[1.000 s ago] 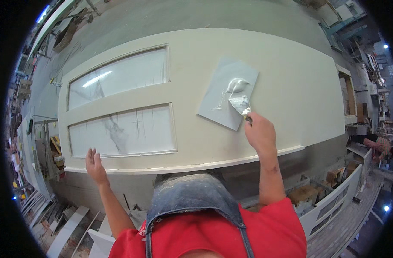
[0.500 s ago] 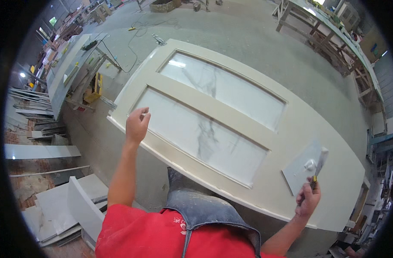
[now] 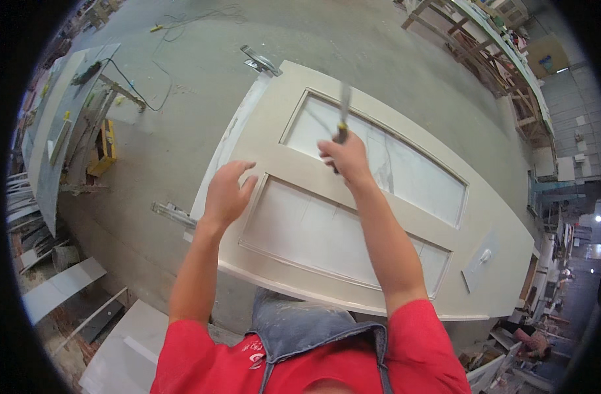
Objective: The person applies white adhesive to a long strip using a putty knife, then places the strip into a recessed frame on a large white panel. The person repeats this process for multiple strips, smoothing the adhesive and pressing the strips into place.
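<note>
A long cream panel [image 3: 491, 223] with a curved far edge and two recessed white panes with grey veining lies in front of me. My right hand [image 3: 348, 159] grips a putty knife [image 3: 344, 108] with a black and yellow handle. Its narrow blade is smeared by motion and points away from me, over the far pane. My left hand [image 3: 228, 192] is held above the panel's left part, fingers apart, holding nothing. On the panel's right end rests a thin grey plate [image 3: 472, 272] with a lump of white paste [image 3: 486, 255] on it.
Two metal clamps, a far one [image 3: 261, 61] and a near one [image 3: 174, 214], grip the panel's left end. A workbench [image 3: 47, 131] with a yellow box [image 3: 103, 148] stands left. Loose boards [image 3: 126, 351] lie lower left. Another long bench [image 3: 494, 56] runs along the far right.
My right hand has carried the putty knife from beside the plate leftward and away, over the far pane. My left hand's fingers have spread. The view has shifted, showing the panel further right.
</note>
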